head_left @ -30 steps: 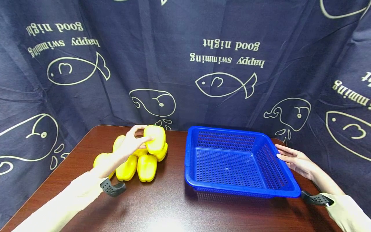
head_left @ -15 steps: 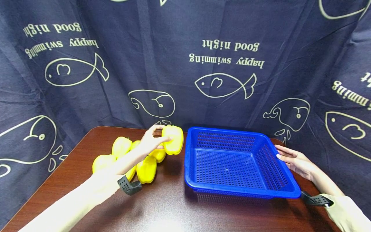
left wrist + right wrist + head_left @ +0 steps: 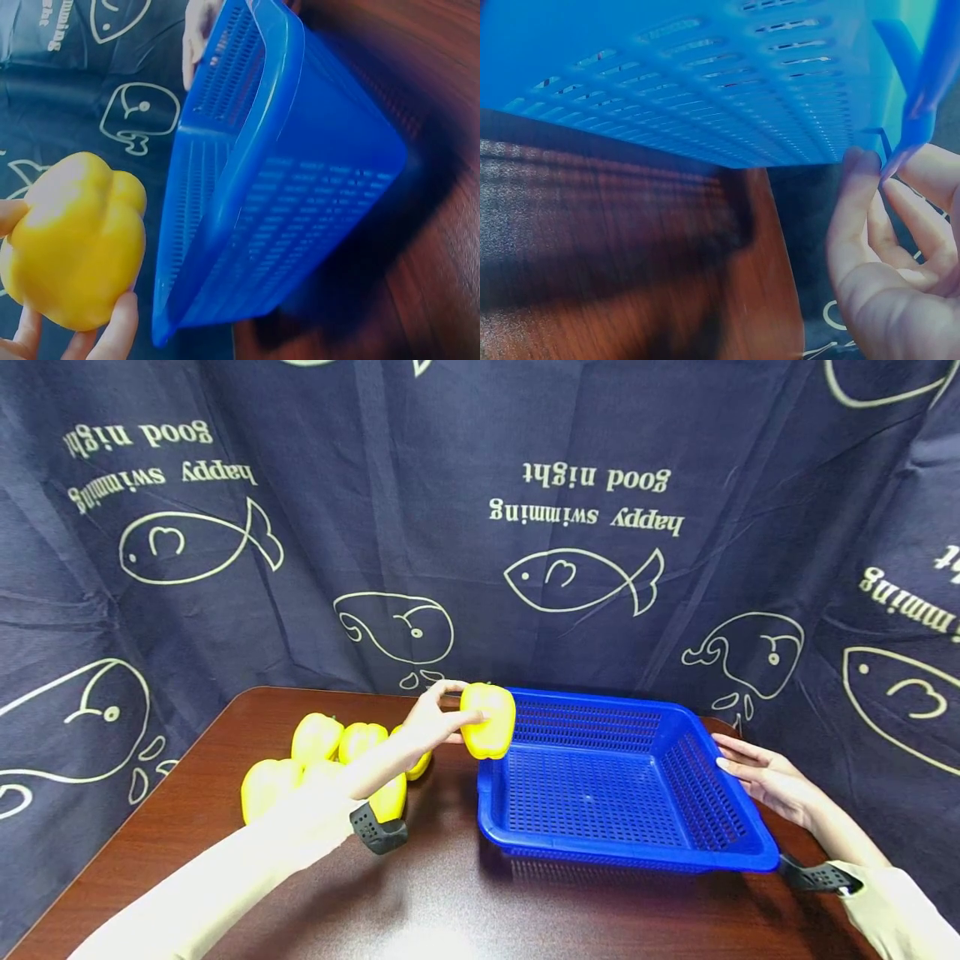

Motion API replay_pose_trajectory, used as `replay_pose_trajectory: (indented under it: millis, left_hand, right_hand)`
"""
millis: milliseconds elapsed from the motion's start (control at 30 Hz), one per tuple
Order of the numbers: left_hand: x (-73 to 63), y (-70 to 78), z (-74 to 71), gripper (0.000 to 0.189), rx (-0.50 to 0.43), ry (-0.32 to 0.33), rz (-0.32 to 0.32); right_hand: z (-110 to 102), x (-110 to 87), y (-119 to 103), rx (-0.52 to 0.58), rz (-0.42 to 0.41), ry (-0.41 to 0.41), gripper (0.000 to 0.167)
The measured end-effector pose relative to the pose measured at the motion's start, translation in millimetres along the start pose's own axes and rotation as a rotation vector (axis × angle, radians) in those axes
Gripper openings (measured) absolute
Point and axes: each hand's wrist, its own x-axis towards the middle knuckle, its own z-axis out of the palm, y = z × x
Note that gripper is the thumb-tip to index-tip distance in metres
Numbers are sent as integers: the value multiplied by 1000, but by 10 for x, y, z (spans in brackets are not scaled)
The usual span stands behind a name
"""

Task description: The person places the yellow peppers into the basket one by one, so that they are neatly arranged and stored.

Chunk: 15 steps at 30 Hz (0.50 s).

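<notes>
In the head view my left hand (image 3: 437, 720) grips a yellow bell pepper (image 3: 491, 722), thumb on the near side. The pepper is raised at the left rim of a blue plastic basket (image 3: 592, 853). From the left wrist, the pepper (image 3: 79, 240) appears with fingertips around it, beside the basket wall (image 3: 322, 112). At the basket's right side my right hand (image 3: 776, 783) pinches the rim. The right wrist view has one digit of that hand (image 3: 892, 255) beneath the rim against the wall and others on the rim's outer side.
Several more yellow bell peppers (image 3: 317, 739) lie grouped on the left of the brown table (image 3: 450, 893), partly hidden behind the left forearm. A dark blue curtain (image 3: 420, 527) with fish drawings hangs behind the table.
My left hand has carried the bell pepper rightward, from above the group of peppers to the basket's left rim. The right hand and the basket have stayed in place.
</notes>
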Motion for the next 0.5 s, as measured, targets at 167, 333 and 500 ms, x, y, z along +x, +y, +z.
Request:
replay_pose_trajectory:
  millis: [167, 333, 500]
  left_hand:
    - [26, 16, 158, 56, -6, -33, 2]
    - [60, 32, 303, 56, 1, -62, -9]
    - [142, 32, 453, 57, 13, -101, -16]
  right_hand:
    - [-11, -24, 20, 16, 1, 9, 44]
    - [-10, -28, 16, 12, 14, 31, 42]
    - [-5, -16, 18, 21, 13, 36, 42]
